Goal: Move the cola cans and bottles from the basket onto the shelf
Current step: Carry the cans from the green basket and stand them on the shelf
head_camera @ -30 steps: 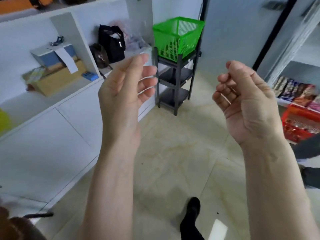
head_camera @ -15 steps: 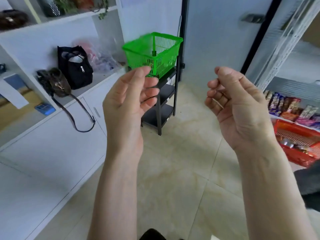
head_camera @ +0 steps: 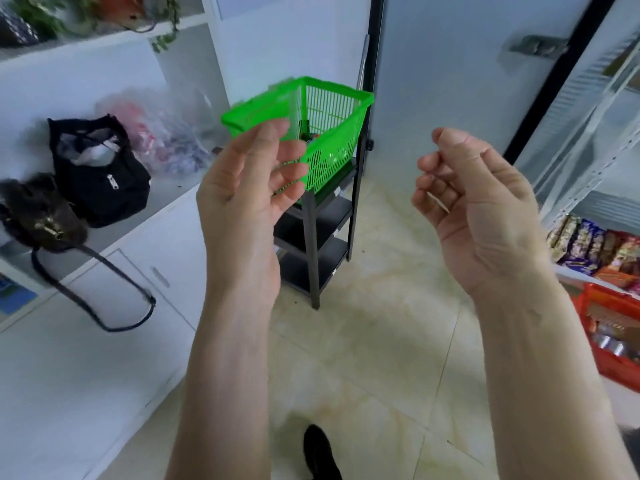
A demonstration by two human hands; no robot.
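A bright green plastic basket (head_camera: pixel 332 109) stands on top of a narrow black three-tier rack (head_camera: pixel 317 237) ahead. Something dark shows low inside it through the mesh, too small to name. My left hand (head_camera: pixel 247 188) is raised in front of the basket's near corner, palm up, fingers loosely apart and empty. My right hand (head_camera: pixel 474 202) is held up to the right of the basket, fingers curled inward with nothing in them. Both hands are still short of the basket.
A white counter (head_camera: pixel 114 282) runs along the left with a black bag (head_camera: pixel 100 174), a brown furry bag (head_camera: pixel 38 216) and plastic bags. A white door (head_camera: pixel 450 81) is behind the rack. At right, a shelf of snack packs (head_camera: pixel 599 247) above a red basket (head_camera: pixel 609 337).
The view has swung left-to-right and closer, so the green basket and rack now sit nearer and more central, behind my left fingers. Both hands keep the same raised pose.
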